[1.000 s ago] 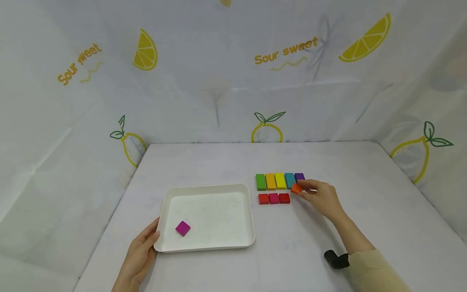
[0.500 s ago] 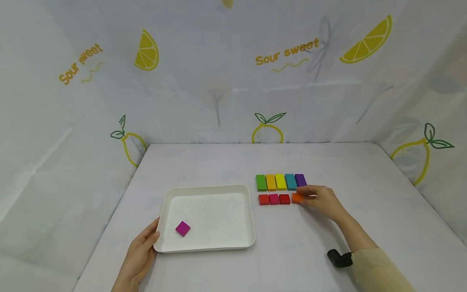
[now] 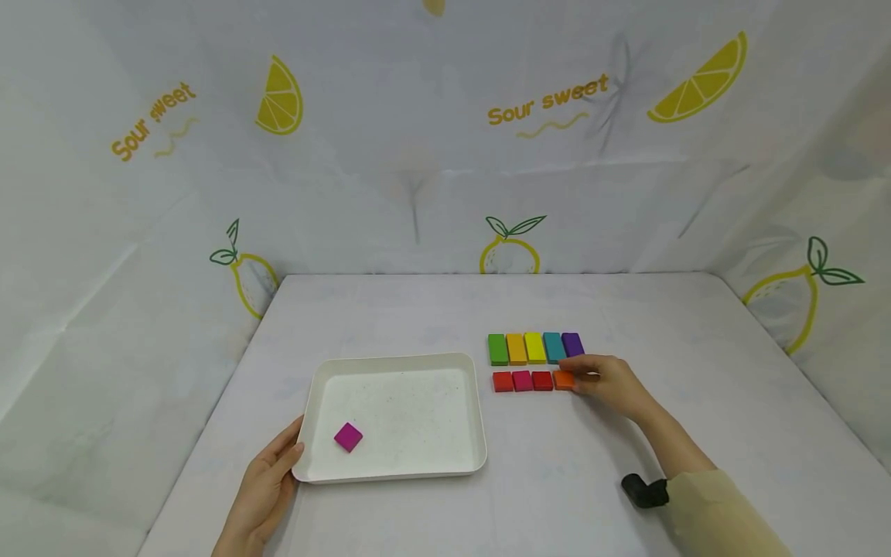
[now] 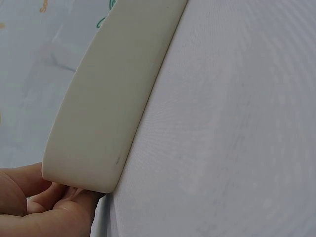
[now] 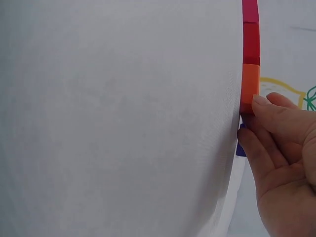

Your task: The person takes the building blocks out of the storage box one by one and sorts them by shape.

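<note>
My right hand (image 3: 611, 384) pinches an orange block (image 3: 563, 380) between thumb and fingers at the right end of the front row. In the right wrist view the orange block (image 5: 250, 88) stands on the table against a dark red block (image 5: 251, 43). Left of it in the head view come the dark red block (image 3: 542, 381), a pink block (image 3: 522, 381) and a red block (image 3: 503, 381). My left hand (image 3: 259, 493) grips the left edge of a white tray (image 3: 418, 473), thumb near the rim. A magenta block (image 3: 348, 437) lies turned in the tray.
Behind the front row stand green (image 3: 497, 350), orange-yellow (image 3: 516, 349), yellow (image 3: 534, 348), blue (image 3: 554, 348) and purple (image 3: 572, 344) blocks. A black piece (image 3: 644, 492) sticks out by the right sleeve (image 3: 720, 514). Lemon-printed cloth (image 3: 390, 116) hangs around the table.
My right hand has brought the orange block down and forward from beside the blue and purple blocks, then slid it left against the dark red block. The left hand and tray stay put.
</note>
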{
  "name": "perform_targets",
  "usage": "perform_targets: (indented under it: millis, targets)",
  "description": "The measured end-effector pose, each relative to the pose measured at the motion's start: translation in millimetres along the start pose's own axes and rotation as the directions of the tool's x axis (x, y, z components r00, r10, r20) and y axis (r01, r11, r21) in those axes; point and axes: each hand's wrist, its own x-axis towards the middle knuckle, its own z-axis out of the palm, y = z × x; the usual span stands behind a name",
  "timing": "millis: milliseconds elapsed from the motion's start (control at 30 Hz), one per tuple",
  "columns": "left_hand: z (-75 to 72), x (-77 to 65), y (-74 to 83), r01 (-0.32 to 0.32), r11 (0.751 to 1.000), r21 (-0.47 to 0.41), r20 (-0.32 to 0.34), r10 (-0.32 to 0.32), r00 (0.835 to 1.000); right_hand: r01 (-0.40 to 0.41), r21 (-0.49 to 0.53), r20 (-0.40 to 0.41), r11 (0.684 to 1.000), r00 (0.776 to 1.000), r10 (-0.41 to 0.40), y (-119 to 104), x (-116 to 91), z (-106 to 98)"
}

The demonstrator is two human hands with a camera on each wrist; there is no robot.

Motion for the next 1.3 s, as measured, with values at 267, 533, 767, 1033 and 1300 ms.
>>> perform_targets:
  millis: [267,533,767,1033,1300]
  targets:
    - [-0.4,0.0,0.0,0.023,1.0,-0.01,-0.011,-0.024,1.0,-0.003,0.003,-0.001,1.0,1.0,0.003,-1,1,1]
    - [-0.4,-0.8,0.1,0.008,1.0,-0.012,-0.003,-0.008,1.0,0.011,-0.009,0.002,1.0,1.0,-0.011,-2,0,0]
    - [-0.7,-0.7,-0.1,0.006,1.0,-0.001,0.0,-0.006,1.0,0.004,-0.005,0.007,1.0,1.0,-0.004,-2,0,0]
    - [0.0,0.4,-0.5,0.012,1.0,-0.01,-0.001,-0.012,1.0,-0.034,0.03,-0.09,0.999,0.995,0.037,-10,-5,-8]
    - [-0.4,1.2,1.0,0.002,1.0,-0.007,-0.005,-0.002,1.0,0.026,0.153,-0.187,0.988,0.982,0.003,-56,-1,4]
